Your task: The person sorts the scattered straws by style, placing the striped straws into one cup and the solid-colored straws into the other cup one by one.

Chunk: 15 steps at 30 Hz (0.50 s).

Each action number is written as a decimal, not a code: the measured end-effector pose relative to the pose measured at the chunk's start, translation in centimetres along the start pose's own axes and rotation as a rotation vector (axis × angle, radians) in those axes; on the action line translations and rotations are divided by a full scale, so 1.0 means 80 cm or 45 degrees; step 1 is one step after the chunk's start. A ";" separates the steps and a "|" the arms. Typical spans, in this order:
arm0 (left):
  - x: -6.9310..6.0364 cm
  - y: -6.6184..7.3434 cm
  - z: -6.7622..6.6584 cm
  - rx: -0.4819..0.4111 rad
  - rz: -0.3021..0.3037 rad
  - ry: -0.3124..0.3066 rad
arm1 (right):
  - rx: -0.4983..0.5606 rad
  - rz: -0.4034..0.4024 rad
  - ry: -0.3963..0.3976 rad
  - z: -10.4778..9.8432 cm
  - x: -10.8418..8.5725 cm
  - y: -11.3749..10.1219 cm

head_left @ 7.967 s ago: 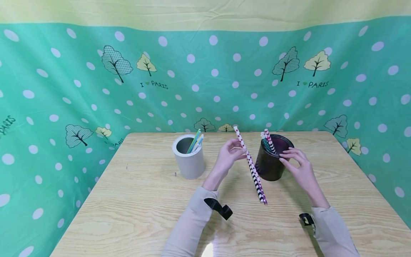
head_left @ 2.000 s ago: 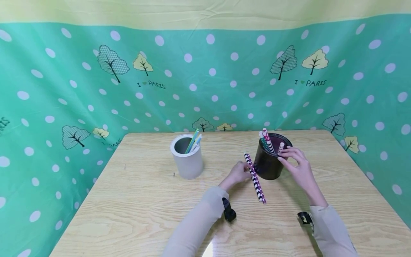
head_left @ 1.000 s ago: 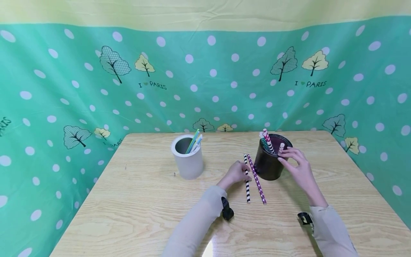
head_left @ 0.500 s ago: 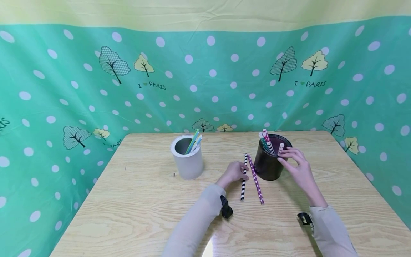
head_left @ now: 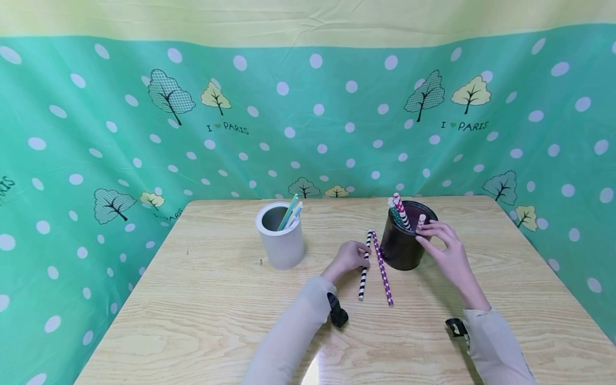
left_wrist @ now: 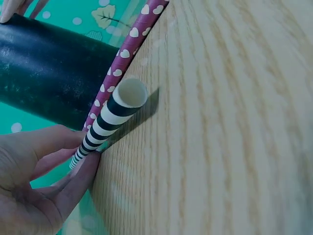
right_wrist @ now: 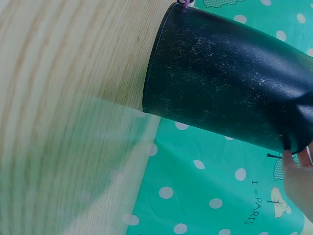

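My left hand (head_left: 352, 255) pinches a black-and-white striped paper straw (head_left: 362, 286) between thumb and fingers, low over the table. In the left wrist view the straw's hollow end (left_wrist: 132, 93) points toward the camera and casts a shadow on the wood. Just right of it lies a purple paper straw with white hearts (left_wrist: 124, 54). My right hand (head_left: 445, 248) grips the rim of a black cylindrical cup (head_left: 401, 248), thumb on the near side. Several patterned straws (head_left: 401, 211) lean at the cup's left, and a white-and-red one (head_left: 421, 220) stands near my right fingers.
Left of the hands stands a white cylindrical cup (head_left: 284, 248) with several blue, green and white straws (head_left: 291, 214) in it. A polka-dot curtain (head_left: 308, 117) hangs behind the wooden table (head_left: 192, 310).
The left hand lowered a white-and-red straw into the black cup, then took the striped straw. Its near end has swung left, away from the purple straw. The right hand stays at the rim.
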<state>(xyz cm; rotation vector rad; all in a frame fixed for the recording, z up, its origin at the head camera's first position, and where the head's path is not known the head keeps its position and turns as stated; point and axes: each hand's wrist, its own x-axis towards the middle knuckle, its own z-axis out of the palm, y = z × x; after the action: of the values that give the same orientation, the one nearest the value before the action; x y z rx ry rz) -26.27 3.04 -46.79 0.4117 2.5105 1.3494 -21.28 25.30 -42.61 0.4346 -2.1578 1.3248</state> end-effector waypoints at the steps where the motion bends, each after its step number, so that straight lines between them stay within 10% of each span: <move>1: 0.000 -0.001 -0.001 -0.038 -0.010 -0.001 | -0.019 0.007 -0.002 0.000 0.000 0.001; 15: 0.006 -0.015 -0.019 -0.676 -0.115 0.037 | -0.167 0.092 -0.030 -0.001 0.003 -0.013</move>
<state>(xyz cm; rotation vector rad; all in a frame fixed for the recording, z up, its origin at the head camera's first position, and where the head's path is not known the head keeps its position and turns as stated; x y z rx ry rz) -27.42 1.46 -47.03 0.1625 2.0428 1.9041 -20.86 24.88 -41.70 0.3240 -2.2830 1.2127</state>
